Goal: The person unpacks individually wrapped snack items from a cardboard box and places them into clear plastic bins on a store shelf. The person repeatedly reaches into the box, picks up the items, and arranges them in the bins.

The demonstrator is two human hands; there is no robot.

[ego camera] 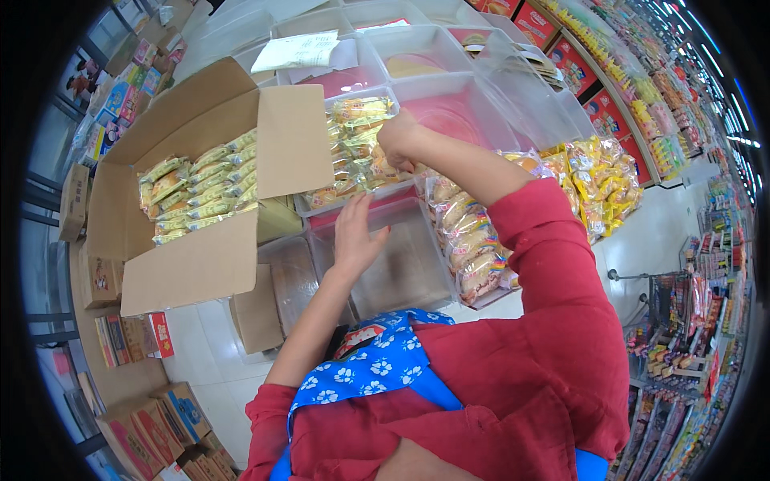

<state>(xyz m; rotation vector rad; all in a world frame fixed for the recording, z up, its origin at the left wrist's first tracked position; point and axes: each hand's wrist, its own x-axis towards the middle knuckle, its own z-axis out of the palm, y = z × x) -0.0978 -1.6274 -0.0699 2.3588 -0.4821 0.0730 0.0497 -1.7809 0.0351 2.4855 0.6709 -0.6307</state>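
My right hand (399,139) is curled over the right side of a clear plastic bin (313,211). The bin holds rows of wrapped snack packets (344,146) in yellowish film. One packet (383,166) lies right under the curled fingers; whether they grip it is hidden. My left hand (356,235) is at the bin's front edge, thumb apart from the fingers, with nothing in it. To the left, an open cardboard carton (191,293) with its flaps spread contains more packets (212,183) of similar look, stacked in rows.
Before me stands another clear bin (397,264). Wrapped breads (475,249) and yellow-wrapped packets (601,180) are piled on the right. Behind are more bins with pink bases (442,117) and a paper bearing writing (298,51). Stacked boxes (141,430) line the left; shop shelves (674,312) the right.
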